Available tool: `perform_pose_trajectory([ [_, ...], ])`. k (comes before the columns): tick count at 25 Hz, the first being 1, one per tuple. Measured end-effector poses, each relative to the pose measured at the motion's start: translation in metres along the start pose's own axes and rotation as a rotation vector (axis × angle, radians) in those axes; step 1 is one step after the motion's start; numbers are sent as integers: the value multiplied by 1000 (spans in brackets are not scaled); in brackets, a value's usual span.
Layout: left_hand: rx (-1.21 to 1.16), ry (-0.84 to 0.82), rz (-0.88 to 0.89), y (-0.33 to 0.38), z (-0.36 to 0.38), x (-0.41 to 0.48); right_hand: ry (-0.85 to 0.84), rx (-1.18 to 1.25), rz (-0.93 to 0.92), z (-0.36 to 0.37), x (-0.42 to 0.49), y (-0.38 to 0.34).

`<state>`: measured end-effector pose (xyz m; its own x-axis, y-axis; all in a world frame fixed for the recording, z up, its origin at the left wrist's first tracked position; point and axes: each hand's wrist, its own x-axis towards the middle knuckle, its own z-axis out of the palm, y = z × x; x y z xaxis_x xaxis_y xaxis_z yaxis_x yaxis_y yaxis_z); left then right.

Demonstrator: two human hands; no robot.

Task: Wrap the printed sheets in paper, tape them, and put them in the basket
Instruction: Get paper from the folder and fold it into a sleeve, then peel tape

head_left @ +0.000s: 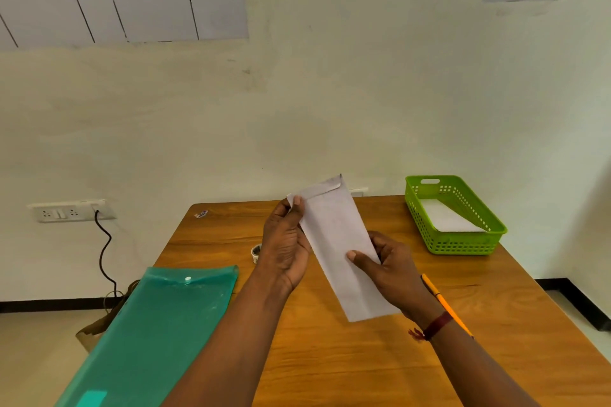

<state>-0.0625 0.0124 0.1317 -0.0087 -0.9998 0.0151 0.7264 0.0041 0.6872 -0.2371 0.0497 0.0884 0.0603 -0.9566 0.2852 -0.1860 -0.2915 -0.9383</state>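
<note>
Wrapped paper packet [337,251], held above the wooden table [330,357] by 2 hands: left hand [286,249] pinching its upper left corner, right hand [388,269] gripping its lower right edge. Green basket [463,246], at right, holds 1 white packet [446,218]. Tape roll [256,252] lies partly hidden behind the left hand; orange pencil [443,300] passes under the right wrist; teal folder [158,334] overhangs the left table edge.
</note>
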Motion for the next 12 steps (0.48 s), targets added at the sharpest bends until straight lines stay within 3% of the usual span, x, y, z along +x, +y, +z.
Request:
perform_pose_trajectory([
  [3,79,10,-35,0,-11,1,100,-192,-124,-7,-1,11],
  [6,160,182,-18,3,-23,0,204,-495,-269,-14,2,22],
  [12,392,286,-203,3,-48,-16,120,-927,-459,-7,-9,51],
])
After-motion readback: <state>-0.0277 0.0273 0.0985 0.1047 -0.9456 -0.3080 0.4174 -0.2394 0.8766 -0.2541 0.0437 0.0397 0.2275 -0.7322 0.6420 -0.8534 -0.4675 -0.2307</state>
